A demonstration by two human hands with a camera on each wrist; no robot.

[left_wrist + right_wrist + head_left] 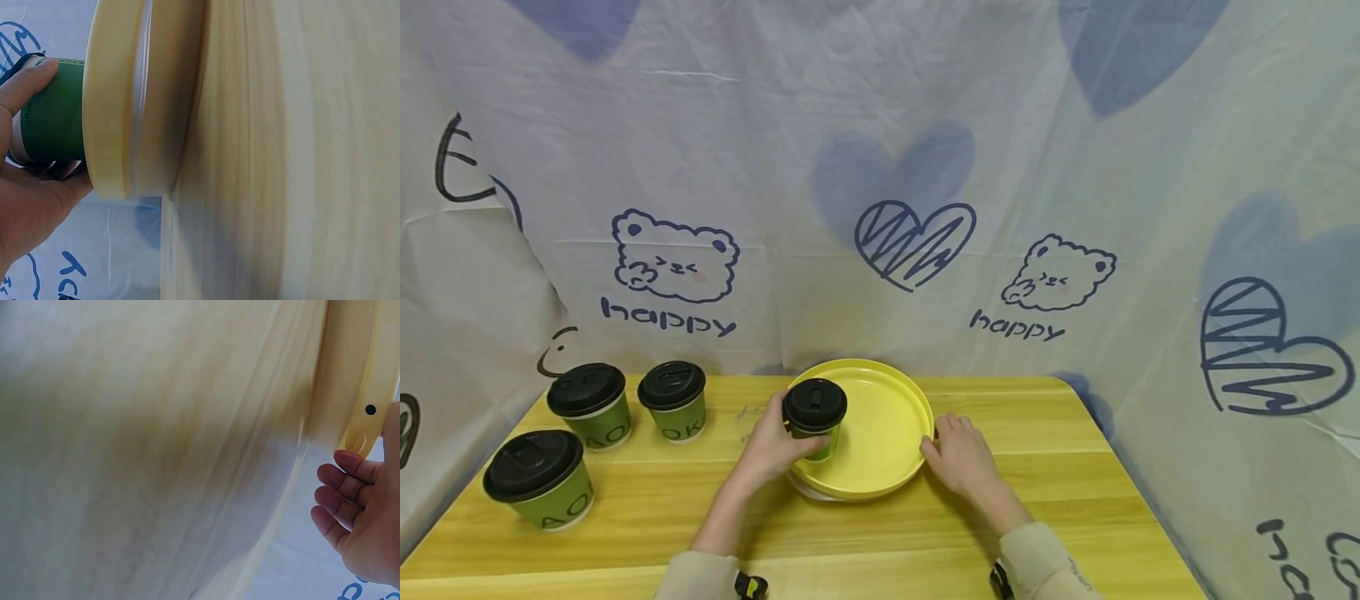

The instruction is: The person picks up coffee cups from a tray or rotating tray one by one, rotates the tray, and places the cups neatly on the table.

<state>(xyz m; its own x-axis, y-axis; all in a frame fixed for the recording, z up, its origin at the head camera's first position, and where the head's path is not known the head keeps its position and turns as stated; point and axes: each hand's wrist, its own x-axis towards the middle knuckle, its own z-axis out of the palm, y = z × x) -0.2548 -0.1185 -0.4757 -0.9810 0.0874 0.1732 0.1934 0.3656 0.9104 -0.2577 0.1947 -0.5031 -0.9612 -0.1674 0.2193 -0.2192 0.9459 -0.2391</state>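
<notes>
My left hand (pixel 778 442) grips a green paper coffee cup (pixel 56 112) with a black lid (pixel 815 404). The cup is upright at the left side of a round yellow tray (pixel 880 483), its lower end hidden behind the rim in the left wrist view. Thumb and fingers go round the cup's sides. At the tray's right edge, my right hand (pixel 964 458) holds the rim, thumb over it and index finger against the outer wall. The other right fingers (pixel 337 506) are loosely bent beside the wall, which has a black dot (pixel 370 410).
Three more lidded green cups stand at the left of the wooden table (pixel 1000 533): one near the front (pixel 542 483), one behind it (pixel 591 408) and one further right (pixel 673 404). A pale printed cloth (pixel 760 275) hangs right behind the table.
</notes>
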